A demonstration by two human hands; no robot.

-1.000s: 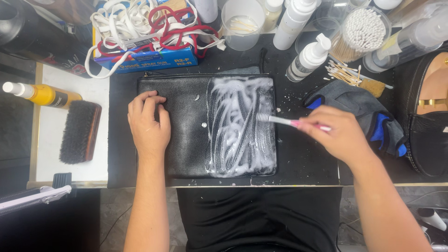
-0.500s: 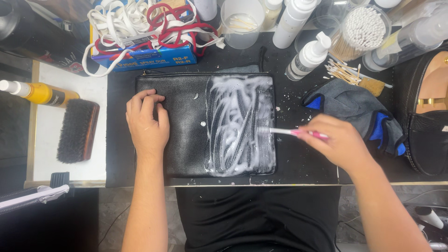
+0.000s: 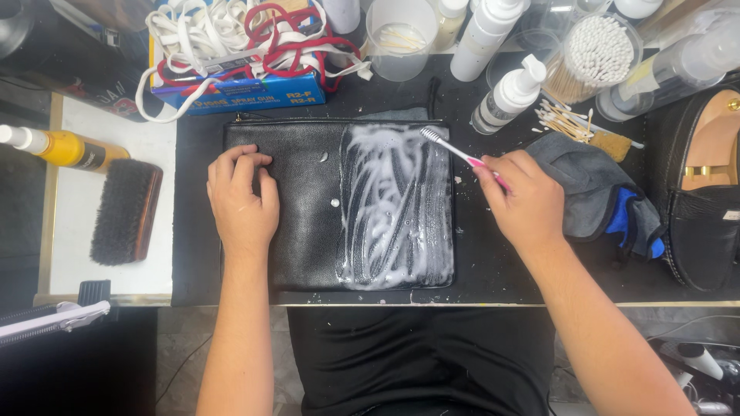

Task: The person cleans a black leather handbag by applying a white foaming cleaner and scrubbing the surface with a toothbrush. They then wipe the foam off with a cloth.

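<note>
Pressing flat, the left hand (image 3: 240, 202) steadied the black pouch (image 3: 308, 208) at frame centre. The right hand (image 3: 526, 202) gripped a toothbrush (image 3: 455, 150), its bristles touching the foam (image 3: 397, 204) at the pouch's upper right.

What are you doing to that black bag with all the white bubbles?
A person is scrubbing a flat black leather pouch lying on a dark mat. The left hand presses it flat, while the right hand holds a pink toothbrush at the pouch's top right corner. White foam covers the right half; the left half looks bare.
</note>
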